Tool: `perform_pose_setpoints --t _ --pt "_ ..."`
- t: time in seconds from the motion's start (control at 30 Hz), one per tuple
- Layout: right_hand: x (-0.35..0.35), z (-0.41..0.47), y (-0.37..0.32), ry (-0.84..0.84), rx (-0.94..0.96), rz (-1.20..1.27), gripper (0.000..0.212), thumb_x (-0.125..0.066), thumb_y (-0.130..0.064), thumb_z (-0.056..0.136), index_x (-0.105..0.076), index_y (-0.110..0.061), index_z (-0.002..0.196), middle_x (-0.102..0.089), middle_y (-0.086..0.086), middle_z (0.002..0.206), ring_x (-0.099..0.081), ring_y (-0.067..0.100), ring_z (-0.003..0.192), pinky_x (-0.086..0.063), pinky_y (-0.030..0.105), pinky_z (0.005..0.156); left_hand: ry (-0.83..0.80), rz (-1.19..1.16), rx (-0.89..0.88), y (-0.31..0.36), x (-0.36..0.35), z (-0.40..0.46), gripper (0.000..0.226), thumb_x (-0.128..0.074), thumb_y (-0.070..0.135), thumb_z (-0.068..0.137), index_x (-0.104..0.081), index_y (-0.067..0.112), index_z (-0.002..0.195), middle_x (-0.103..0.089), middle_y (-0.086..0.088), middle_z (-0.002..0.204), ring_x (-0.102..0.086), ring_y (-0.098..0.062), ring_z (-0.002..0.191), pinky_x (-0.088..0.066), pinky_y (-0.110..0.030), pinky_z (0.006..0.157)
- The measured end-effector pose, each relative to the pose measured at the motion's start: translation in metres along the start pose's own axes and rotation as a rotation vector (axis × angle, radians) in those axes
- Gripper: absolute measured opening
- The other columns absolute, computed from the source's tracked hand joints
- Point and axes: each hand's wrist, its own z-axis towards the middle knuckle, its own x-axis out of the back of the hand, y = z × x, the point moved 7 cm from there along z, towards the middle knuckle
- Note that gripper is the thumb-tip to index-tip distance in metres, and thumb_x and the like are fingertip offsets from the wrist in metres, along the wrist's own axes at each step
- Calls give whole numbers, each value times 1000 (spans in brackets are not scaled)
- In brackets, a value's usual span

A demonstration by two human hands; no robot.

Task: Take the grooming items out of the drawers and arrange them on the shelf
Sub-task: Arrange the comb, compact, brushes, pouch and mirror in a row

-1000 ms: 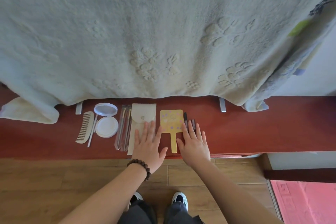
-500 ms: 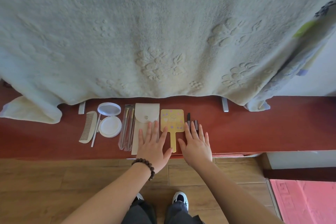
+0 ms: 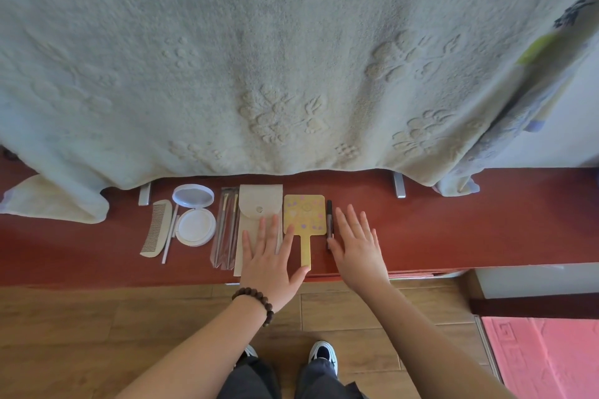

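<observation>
Both hands are flat and open over the red shelf (image 3: 453,227), fingers spread, gripping nothing. The left hand (image 3: 269,264), with a bead bracelet (image 3: 254,301) on its wrist, lies palm down on the lower half of the cream pouch (image 3: 259,210), its thumb tip touching the handle of the yellow mirror (image 3: 304,214). The right hand (image 3: 356,249) sits just at 3 o'clock of the mirror, its thumb edge against the dark pen (image 3: 329,220); I cannot tell whether the palm presses the wood or hovers above it.

The grooming things run in a neat row along the shelf. From 9 o'clock going across: the comb (image 3: 157,228), a thin white stick (image 3: 170,236) just beside it, the round compact (image 3: 194,223) lying open with its lid toward 12 o'clock, a clear sleeve of brushes (image 3: 223,230), then the pouch, the mirror and the pen.

At 12 o'clock a pale blanket (image 3: 291,58) hangs down over the shelf's back edge. At 6 o'clock, wooden floor (image 3: 97,334) and the person's shoes (image 3: 322,355); a pink mat (image 3: 544,359) lies at 4 o'clock.
</observation>
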Motion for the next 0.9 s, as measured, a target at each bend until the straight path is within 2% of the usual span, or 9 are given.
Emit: perform_pose_setpoints --t 0.13,0.3,0.47,0.63,0.8,0.9 --pt "9 14 20 30 -8 58 57 -42 -27 99 -18 -24 151 -6 -4 160 0 17 148 -7 36 120 -28 2 10 -8 -13 -6 91 -20 82 77 1 32 151 12 -10 159 19 -28 143 6 -55 113" --pt "4 23 26 -6 8 49 56 -48 -23 98 -24 -23 149 -13 -3 159 -4 16 148 -7 35 120 -81 -1 -7 -6 -13 -5 87 -12 79 78 24 36 144 36 -7 151 34 -30 138 14 -55 113" --pt "2 29 27 4 -1 31 49 -46 -23 98 -32 -23 146 -18 -2 158 -5 16 148 -5 35 120 -82 -17 -6 -5 -13 -5 83 -2 77 74 24 39 144 38 -5 150 38 -27 135 16 -55 112" --pt "1 33 27 7 -2 38 41 -47 -24 97 -43 -22 138 -21 0 158 -7 18 147 -8 36 120 -115 0 19 -3 -12 -5 82 -6 75 77 23 37 144 42 -6 147 38 -30 136 14 -56 113" --pt "-1 35 24 -39 36 14 58 -50 -29 96 -25 -28 148 -13 -1 160 -1 16 148 -4 37 120 -137 13 24 -1 -9 -4 83 -4 74 76 23 36 145 42 -7 147 36 -31 136 15 -56 112" --pt "-1 37 22 -53 59 3 56 -51 -31 96 -28 -29 147 -12 -1 160 1 17 148 -3 38 120 -141 15 25 -1 -10 -5 83 -1 75 75 23 36 145 42 -7 147 37 -31 136 15 -56 112"
